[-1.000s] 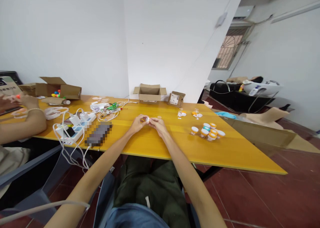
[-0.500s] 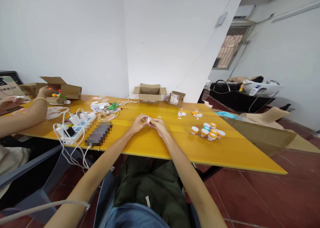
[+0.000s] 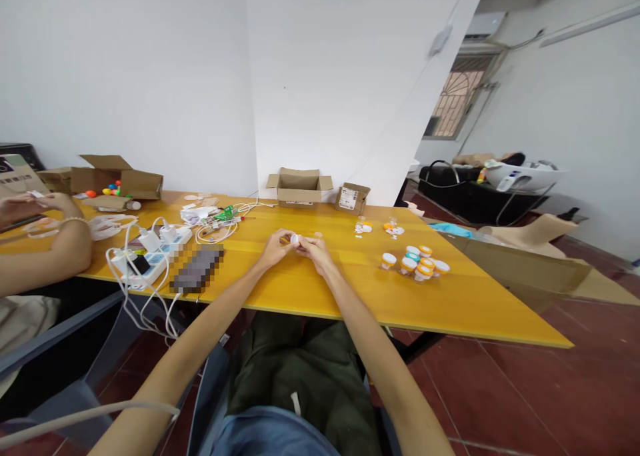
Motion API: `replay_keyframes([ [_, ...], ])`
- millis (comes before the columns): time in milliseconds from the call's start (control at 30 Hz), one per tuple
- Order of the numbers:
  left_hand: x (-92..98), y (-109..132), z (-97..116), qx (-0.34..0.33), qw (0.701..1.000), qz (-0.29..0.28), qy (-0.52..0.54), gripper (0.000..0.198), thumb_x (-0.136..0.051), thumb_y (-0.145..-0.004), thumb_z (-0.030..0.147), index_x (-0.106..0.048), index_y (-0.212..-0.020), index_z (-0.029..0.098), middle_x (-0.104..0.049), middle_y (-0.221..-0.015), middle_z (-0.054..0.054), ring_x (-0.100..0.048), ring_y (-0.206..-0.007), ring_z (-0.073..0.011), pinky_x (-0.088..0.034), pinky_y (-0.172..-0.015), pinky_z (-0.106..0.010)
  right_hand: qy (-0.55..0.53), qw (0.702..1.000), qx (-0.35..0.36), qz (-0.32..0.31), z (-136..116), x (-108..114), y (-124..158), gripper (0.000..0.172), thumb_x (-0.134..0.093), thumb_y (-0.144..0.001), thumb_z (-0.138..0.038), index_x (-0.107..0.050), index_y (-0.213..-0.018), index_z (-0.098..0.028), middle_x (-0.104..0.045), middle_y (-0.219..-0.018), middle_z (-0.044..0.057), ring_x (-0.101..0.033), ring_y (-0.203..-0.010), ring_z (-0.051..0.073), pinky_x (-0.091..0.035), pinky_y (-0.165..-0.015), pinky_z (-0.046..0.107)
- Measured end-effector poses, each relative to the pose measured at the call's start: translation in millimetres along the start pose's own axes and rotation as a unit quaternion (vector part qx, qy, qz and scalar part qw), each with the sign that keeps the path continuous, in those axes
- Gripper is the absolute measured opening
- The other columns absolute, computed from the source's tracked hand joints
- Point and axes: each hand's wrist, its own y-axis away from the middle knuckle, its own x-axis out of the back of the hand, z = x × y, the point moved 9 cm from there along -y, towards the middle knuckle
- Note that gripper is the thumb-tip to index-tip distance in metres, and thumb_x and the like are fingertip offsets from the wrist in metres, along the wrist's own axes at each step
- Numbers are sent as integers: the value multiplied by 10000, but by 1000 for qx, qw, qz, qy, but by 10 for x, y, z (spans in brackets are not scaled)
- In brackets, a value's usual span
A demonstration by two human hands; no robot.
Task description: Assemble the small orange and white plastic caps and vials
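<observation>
My left hand [image 3: 276, 247] and my right hand [image 3: 313, 251] meet over the middle of the yellow table [image 3: 325, 289]. Both pinch one small white round object [image 3: 295, 239] between their fingertips; it is too small to name. A cluster of small jars with orange and white lids [image 3: 417, 261] stands to the right of my hands. More small white and orange pieces [image 3: 379, 227] lie further back.
A power strip with white chargers and cables [image 3: 145, 256] and a blurred dark item [image 3: 196, 269] lie to the left. Open cardboard boxes [image 3: 299, 187] stand by the wall. Another person's arms [image 3: 45, 243] work at the table's left end near a box [image 3: 116, 176].
My hands stay together on the small white object with barely any shift. The other person's hand has drawn back from the cardboard box at the left.
</observation>
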Motion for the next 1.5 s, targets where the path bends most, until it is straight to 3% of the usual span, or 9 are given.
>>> replay_keyframes([
  [600, 3, 16, 57, -13, 1000, -11, 23, 225, -740, -798, 337, -733, -979, 203, -740, -1015, -61, -694, -917, -199, -569, -812, -322, -22, 999, -41, 8, 39, -27, 16, 189, -815, -776, -298, -720, -648, -195, -730, -666, 42, -702, -678, 166, -617, -766, 324],
  [1033, -30, -18, 34, -29, 999, -32, 31, 257, -725, -826, 330, -747, -1053, 212, -731, -1085, -73, -683, -964, -203, -545, -830, -313, -39, 997, -71, 3, 0, -59, 85, 201, -683, -886, -168, -703, -686, -186, -738, -674, 39, -702, -687, 135, -585, -687, 226],
  [1500, -49, -20, 9, -14, 999, -44, 18, 296, -725, -829, 341, -743, -1101, 225, -725, -1113, -69, -659, -1007, -206, -524, -825, -303, -19, 997, -71, 4, 8, -52, 75, 212, -682, -913, -267, -705, -722, -180, -730, -670, 47, -680, -645, 127, -590, -674, 223],
])
